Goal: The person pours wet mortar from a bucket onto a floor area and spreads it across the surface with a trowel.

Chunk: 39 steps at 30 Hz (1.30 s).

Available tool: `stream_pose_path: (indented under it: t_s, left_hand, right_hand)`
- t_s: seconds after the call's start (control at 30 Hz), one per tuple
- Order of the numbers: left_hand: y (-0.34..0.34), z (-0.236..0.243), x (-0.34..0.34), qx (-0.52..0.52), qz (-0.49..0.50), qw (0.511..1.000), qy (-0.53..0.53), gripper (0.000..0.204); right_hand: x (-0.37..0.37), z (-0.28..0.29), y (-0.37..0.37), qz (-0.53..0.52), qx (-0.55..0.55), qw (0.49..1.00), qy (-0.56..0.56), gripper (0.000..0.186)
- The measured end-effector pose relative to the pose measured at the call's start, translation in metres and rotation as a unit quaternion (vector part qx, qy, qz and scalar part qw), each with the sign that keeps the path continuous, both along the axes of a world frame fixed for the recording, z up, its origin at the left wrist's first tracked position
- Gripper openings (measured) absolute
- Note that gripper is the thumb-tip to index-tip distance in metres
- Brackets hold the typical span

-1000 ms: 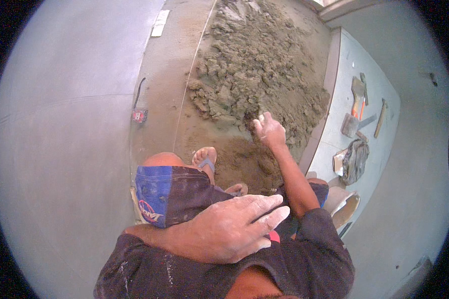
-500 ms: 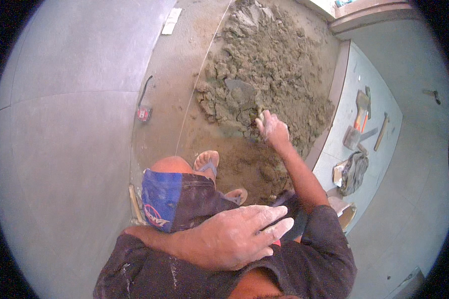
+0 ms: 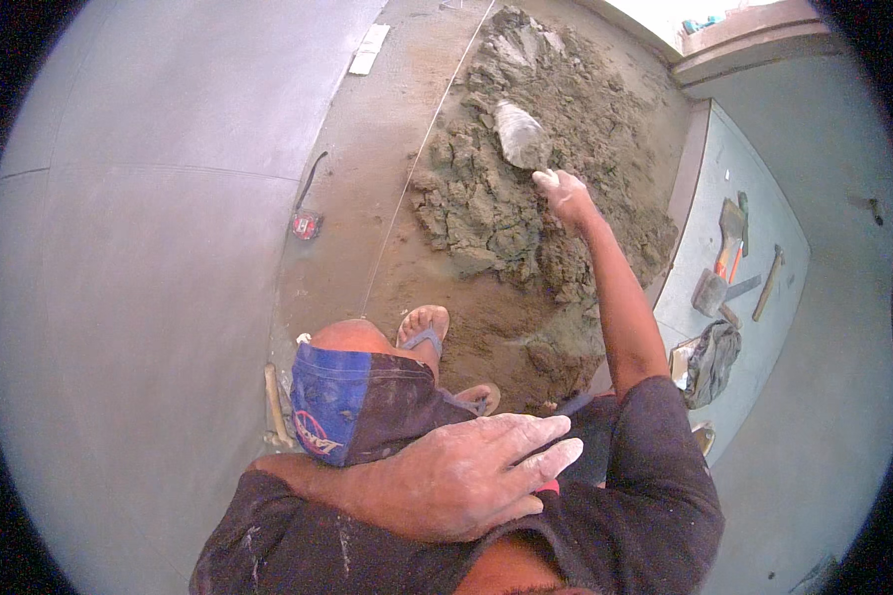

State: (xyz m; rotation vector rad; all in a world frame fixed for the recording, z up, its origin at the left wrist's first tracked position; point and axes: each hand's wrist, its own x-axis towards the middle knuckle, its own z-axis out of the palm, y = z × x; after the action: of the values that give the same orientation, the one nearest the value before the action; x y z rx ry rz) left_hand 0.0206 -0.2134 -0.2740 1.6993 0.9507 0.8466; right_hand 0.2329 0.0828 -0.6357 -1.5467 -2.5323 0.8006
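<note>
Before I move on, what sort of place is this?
Probably an indoor building site: a mound of mortar-like mix on the floor, a trowel in the right hand, and a hammer lying off to the right.

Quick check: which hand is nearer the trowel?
The right hand: its fingers are closed at the near end of the trowel. The left hand is well back from it, near the chest, not touching it.
</note>
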Motion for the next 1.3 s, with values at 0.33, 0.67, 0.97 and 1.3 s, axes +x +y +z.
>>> stream_pose_path:
  t_s: [0.33,0.67,0.97,1.3]
  left_hand:
    - [0.001,0.003,0.0,-0.001,0.004,1.0,-0.01,0.062]
    - [0.003,-0.006,0.0,0.006,-0.015,0.999,-0.045,0.057]
    - [0.001,-0.013,-0.003,0.008,-0.006,0.998,-0.056,0.054]
    - [0.005,-0.003,0.002,0.002,-0.014,0.998,-0.057,0.053]
  right_hand:
    - [-0.048,0.034,-0.138,-0.28,-0.538,0.782,0.146,0.056]
    - [-0.019,0.033,-0.197,-0.095,-0.191,0.962,0.169,0.05]
    - [-0.024,0.033,-0.261,-0.476,-0.554,0.615,0.296,0.051]
    - [-0.049,-0.011,-0.18,-0.132,-0.375,0.904,0.16,0.049]
